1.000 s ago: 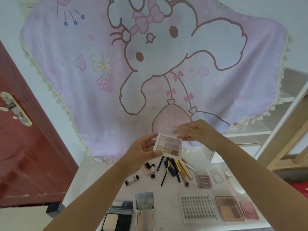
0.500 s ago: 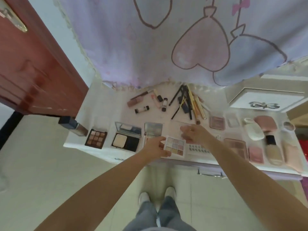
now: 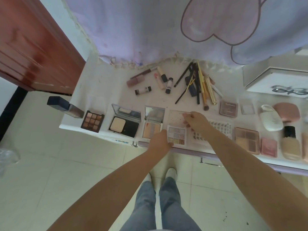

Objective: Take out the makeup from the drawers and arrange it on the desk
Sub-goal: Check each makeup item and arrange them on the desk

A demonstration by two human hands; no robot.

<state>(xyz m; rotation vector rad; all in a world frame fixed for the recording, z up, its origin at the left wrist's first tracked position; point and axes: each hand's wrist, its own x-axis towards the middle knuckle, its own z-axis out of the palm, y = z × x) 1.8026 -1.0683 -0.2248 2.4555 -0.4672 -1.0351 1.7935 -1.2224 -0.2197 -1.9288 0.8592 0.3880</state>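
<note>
A pale nine-pan eyeshadow palette point(image 3: 177, 136) lies open at the front edge of the white desk point(image 3: 98, 84). My left hand point(image 3: 160, 141) grips the palette's near left corner. My right hand point(image 3: 195, 121) pinches the far edge of its clear lid point(image 3: 175, 117), which is folded back flat on the desk. To the left lie a brown palette point(image 3: 92, 121), a black powder compact point(image 3: 124, 123) and a mirrored contour palette point(image 3: 153, 124).
Lipsticks point(image 3: 162, 80) and a pile of brushes and pencils point(image 3: 199, 84) lie at the back under a hanging pink cloth point(image 3: 166, 30). A lash sheet point(image 3: 220, 129), more palettes and bottles point(image 3: 290, 144) fill the right. A dark bottle point(image 3: 65, 107) overhangs the left edge. A red door point(image 3: 33, 47) stands left.
The palette was held up in the air in both hands; it has come down onto the desk's front edge, lid folded back. The view has tipped down to the desk and floor.
</note>
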